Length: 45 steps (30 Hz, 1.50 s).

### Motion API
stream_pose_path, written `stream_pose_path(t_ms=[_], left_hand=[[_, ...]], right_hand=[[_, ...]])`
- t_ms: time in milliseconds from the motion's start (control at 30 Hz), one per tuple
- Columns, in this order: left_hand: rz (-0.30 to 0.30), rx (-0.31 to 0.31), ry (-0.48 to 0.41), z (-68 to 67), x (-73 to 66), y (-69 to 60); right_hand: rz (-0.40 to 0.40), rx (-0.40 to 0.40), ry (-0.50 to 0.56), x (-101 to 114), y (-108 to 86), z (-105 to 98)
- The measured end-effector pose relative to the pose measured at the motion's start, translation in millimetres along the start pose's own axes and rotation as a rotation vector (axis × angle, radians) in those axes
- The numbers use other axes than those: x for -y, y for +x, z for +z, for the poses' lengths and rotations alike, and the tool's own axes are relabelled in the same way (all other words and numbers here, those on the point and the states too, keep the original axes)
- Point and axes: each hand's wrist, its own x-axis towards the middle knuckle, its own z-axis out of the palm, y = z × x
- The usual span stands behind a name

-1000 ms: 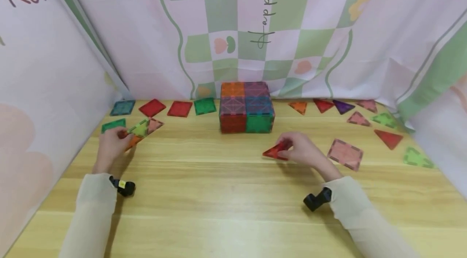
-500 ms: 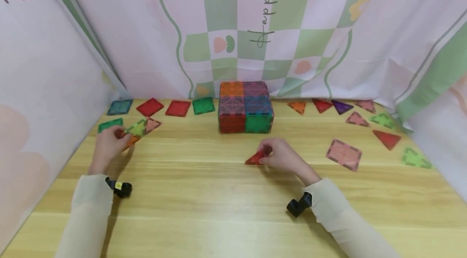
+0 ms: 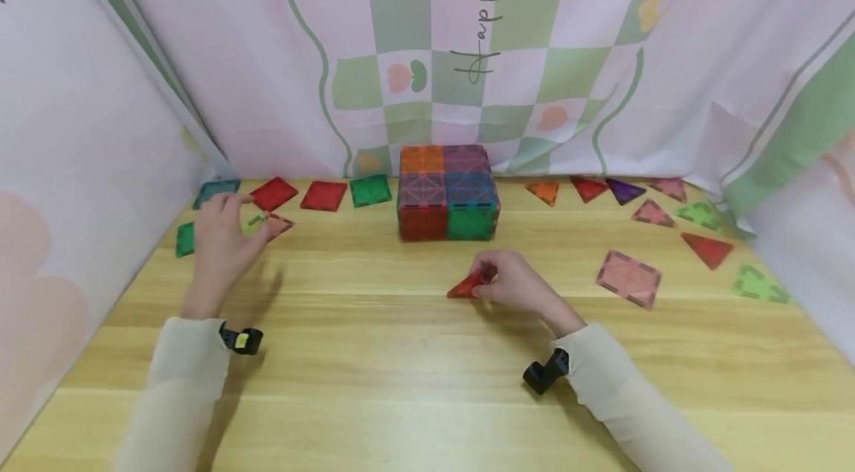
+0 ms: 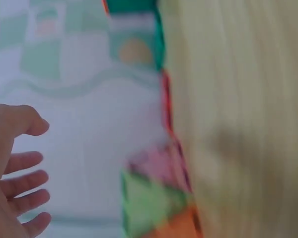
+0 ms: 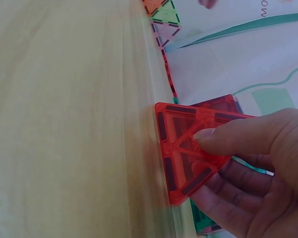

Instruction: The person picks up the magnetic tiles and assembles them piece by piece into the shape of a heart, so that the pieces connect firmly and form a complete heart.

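Note:
My right hand [image 3: 513,283] pinches a translucent red triangular magnetic tile [image 5: 178,171] between thumb and fingers, with one edge on or close to the table in front of the tile box. My left hand [image 3: 223,253] is over the left tiles, fingers apart and nothing in its grasp, as the left wrist view shows. Partly behind it, a light green triangle tile [image 4: 148,203], a pink triangle tile [image 3: 277,225] and an orange triangle tile [image 4: 179,225] stand joined. The left hand hides much of this group in the head view.
A box of coloured square tiles [image 3: 447,197] stands at the back centre. Left of it lie red tiles [image 3: 323,196], a green tile [image 3: 370,191] and a blue tile [image 3: 212,191]. Several triangle tiles [image 3: 706,250] and a pink square tile [image 3: 629,278] lie on the right. Curtains [image 3: 260,86] border the table.
My left hand has let go of the joined triangle tiles and lifted up and rightward, fingers spread. My right hand carried the red triangle tile leftward, then stayed nearly still.

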Motion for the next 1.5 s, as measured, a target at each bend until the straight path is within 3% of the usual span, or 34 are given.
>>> stream_pose_path(t_ms=[67, 167, 300, 500, 600, 733, 933, 1167, 1333, 1500], left_hand=[[0.060, 0.006, -0.051, 7.5, -17.9, 3.0], [0.098, 0.084, -0.156, 20.6, -45.8, 4.2], [0.122, 0.232, -0.306, 40.5, -82.8, -2.2], [0.131, 0.506, -0.510, 77.0, -132.5, -19.1], [0.141, 0.615, -0.545, 93.0, -156.3, -24.5], [0.201, 0.671, -0.502, 111.2, -178.6, -29.1], [0.229, 0.672, -0.432, 124.2, -189.4, -32.7], [0.249, 0.656, -0.397, 126.5, -188.2, -33.7], [0.238, 0.654, -0.352, 127.2, -187.5, -32.4], [0.233, 0.673, -0.325, 131.1, -187.1, -30.1]], right_hand=[[0.000, -0.006, 0.004, 0, -0.3, 0], [0.000, -0.015, 0.002, 1, -0.6, 0], [-0.004, -0.022, 0.012, 2, -0.4, 2], [-0.004, -0.023, 0.018, 1, -0.1, 5], [0.000, -0.022, 0.015, 1, 0.2, 6], [0.000, -0.035, 0.026, 1, 1.2, 8], [-0.010, 0.003, 0.035, -1, 2.1, 4], [-0.039, 0.110, -0.076, -19, 10.8, -31], [-0.049, 0.051, -0.200, -49, 32.7, -72], [0.022, -0.006, -0.297, -87, 49.5, -107]])
